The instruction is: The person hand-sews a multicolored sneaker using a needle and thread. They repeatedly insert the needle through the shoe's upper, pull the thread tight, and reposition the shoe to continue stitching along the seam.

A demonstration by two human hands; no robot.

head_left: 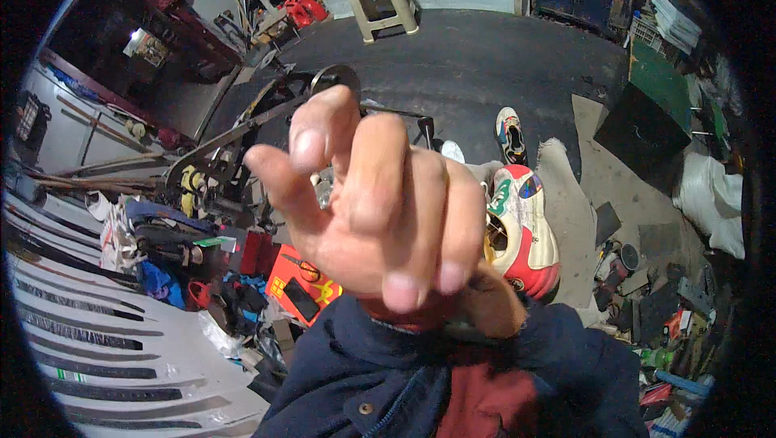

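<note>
My left hand [380, 204] is raised close in the middle of the view. Its outer fingers curl in toward the palm, and the thumb and forefinger are bent with their tips apart. Whether a thin thing lies in those fingers I cannot make out. Behind and below it shows part of my right hand [497, 305], right beside a cream and red sneaker [529, 232] with green laces; its fingers are hidden. The sneaker lies tilted, its opening partly covered by my left hand. A second sneaker [511, 137] stands farther off on the dark floor.
Scissors [299, 266] and a black phone [302, 299] lie on a red sheet at left. A metal machine [335, 82] stands beyond my hand. Farther back is a plastic stool [384, 2]. A dark green box [655, 98], a white sack [711, 200] and scattered scraps fill the right.
</note>
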